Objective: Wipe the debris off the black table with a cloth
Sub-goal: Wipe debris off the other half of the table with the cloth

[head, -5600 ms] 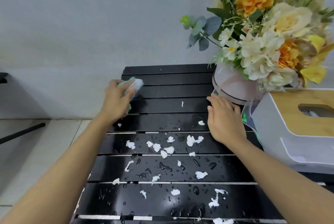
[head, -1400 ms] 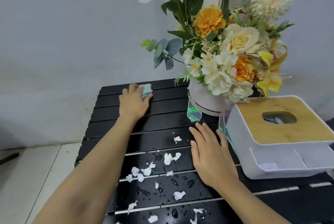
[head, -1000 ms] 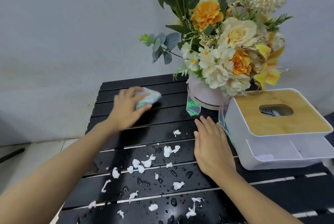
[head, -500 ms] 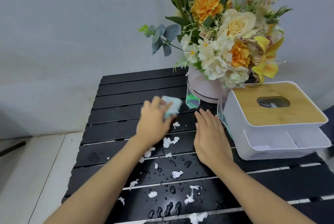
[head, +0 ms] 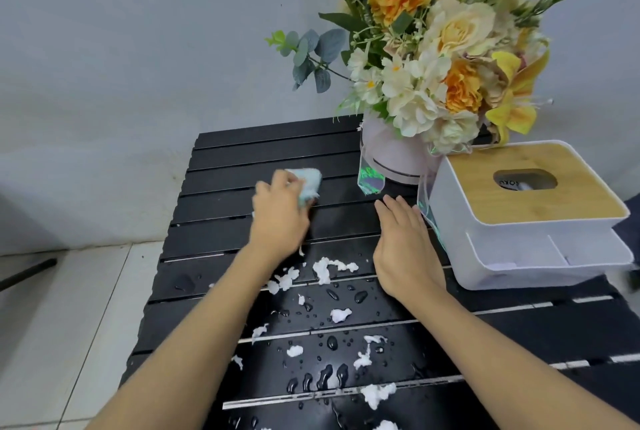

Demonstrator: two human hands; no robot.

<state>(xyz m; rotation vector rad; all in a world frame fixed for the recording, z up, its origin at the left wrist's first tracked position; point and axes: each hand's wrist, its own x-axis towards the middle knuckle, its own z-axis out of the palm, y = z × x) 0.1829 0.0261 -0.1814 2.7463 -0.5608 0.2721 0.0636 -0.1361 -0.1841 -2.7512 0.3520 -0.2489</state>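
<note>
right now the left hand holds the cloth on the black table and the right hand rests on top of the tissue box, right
Not quite. The right hand is not on top of the tissue box; it lies flat on the black table beside the box, as the head view shows. The left hand does hold the cloth on the table.

A plain pale grey wall [head: 138,48] rises behind a black slatted table [head: 270,149] and meets a floor of glossy white tiles [head: 69,318] with thin dark grout lines (a dark rod [head: 26,275] lies at the left edge). Soft, even light fills the corner, casting only faint shadows.
</note>
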